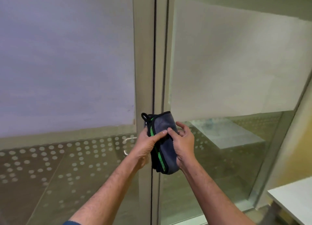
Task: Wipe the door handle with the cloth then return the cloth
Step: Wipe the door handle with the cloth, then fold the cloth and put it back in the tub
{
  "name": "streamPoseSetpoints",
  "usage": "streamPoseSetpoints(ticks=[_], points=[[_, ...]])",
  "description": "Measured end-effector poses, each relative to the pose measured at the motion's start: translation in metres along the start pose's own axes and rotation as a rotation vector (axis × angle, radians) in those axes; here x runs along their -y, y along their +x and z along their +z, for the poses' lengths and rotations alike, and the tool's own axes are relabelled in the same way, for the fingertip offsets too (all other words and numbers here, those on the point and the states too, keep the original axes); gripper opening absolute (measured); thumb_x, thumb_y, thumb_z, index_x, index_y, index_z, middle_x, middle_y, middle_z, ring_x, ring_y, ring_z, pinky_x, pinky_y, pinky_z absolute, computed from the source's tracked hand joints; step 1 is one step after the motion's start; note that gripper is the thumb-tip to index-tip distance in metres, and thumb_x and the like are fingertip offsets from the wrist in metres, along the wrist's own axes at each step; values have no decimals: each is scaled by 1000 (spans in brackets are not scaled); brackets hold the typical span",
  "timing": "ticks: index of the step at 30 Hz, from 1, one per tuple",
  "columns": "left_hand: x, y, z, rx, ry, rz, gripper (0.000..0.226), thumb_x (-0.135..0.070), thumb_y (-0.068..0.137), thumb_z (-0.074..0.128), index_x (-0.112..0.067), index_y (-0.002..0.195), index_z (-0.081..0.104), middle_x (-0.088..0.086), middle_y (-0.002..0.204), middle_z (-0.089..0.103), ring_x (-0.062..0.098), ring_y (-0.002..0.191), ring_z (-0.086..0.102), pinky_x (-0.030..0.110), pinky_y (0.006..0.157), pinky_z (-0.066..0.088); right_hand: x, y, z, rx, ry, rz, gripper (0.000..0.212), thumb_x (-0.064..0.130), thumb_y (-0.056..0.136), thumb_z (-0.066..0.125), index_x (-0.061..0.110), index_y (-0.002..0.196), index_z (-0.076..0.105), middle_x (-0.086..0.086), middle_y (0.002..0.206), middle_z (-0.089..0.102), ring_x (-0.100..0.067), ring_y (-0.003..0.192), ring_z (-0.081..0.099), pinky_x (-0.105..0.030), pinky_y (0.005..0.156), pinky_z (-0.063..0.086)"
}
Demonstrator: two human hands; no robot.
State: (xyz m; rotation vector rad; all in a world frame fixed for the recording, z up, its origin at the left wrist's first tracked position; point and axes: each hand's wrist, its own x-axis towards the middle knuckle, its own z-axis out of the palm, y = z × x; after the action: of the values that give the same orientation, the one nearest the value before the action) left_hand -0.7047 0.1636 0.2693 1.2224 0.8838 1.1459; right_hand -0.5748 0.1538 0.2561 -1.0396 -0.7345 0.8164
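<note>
A folded dark grey cloth with a green stripe and a black hanging loop is held up in front of the door frame. My left hand grips its left edge, thumb lying across the front. My right hand holds its right side with thumb and fingers. A metal door handle shows just left of my left hand, behind the glass and partly hidden by the hand. The cloth hangs apart from that handle, over the frame's centre seam.
Two glass door panels with frosted upper film and dotted lower bands meet at a pale metal frame. A white table corner juts in at the lower right.
</note>
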Motion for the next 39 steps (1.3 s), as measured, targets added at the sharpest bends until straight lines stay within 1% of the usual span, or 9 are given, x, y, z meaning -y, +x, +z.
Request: streamPoseSetpoints(ticks=[3,11,17,20,25,28,31,36,39], points=[[1,-6,24,109,109,-52,50,-23,78,87,-22,124,68,1,108,82,20,101,78,38,88,59,9,0,-33,-84,10,-38,35,12,88,76,29,115,62,4,89,80,-15,86,78,-32,71,64],[23,-31,146,64,158,25,41,-3,90,73,-14,128,64,8,120,76,20,107,72,36,94,59,48,-27,-152,-212,-369,-230,34,15,90,73,22,121,62,0,114,69,-16,108,66,-37,95,56],[55,-77,267,-15,613,287,40,-22,98,58,-39,135,59,-4,112,78,18,102,73,43,91,60,78,-59,-255,-124,-315,-153,33,47,87,74,27,112,67,5,97,77,-9,95,73,-29,81,61],[73,-104,332,75,759,327,36,-44,105,34,-40,130,60,-4,113,78,20,101,73,44,89,59,94,-58,-306,-103,-191,-19,40,59,81,75,29,106,67,10,93,80,-5,87,76,-21,70,59],[103,-120,396,495,692,328,60,-27,97,58,-38,154,43,-20,155,43,1,147,39,29,123,35,115,-37,-395,-362,-56,80,30,33,92,71,9,111,69,-13,97,79,-26,88,77,-46,84,63],[109,-107,421,366,401,284,28,-25,97,68,-36,122,72,-12,133,70,4,126,64,14,102,49,118,-27,-441,-424,-4,116,25,30,93,69,11,109,70,-13,96,79,-30,86,77,-40,71,63],[112,-86,443,138,382,214,36,-42,89,75,-32,124,69,-6,112,80,11,106,73,36,95,60,121,-15,-471,-444,15,163,32,39,92,70,12,110,70,-12,103,79,-31,93,76,-39,72,60],[125,-58,472,514,260,-178,49,-67,80,72,-23,103,74,-10,74,74,13,46,58,23,41,38,123,2,-504,-448,46,192,43,45,90,71,7,109,75,-17,102,80,-35,100,75,-41,83,59],[135,-39,479,624,174,-337,40,-62,79,77,-22,78,71,-8,58,60,11,42,49,21,40,27,116,12,-514,-502,-34,189,41,48,91,69,10,107,75,-14,98,81,-35,99,74,-43,81,59]])
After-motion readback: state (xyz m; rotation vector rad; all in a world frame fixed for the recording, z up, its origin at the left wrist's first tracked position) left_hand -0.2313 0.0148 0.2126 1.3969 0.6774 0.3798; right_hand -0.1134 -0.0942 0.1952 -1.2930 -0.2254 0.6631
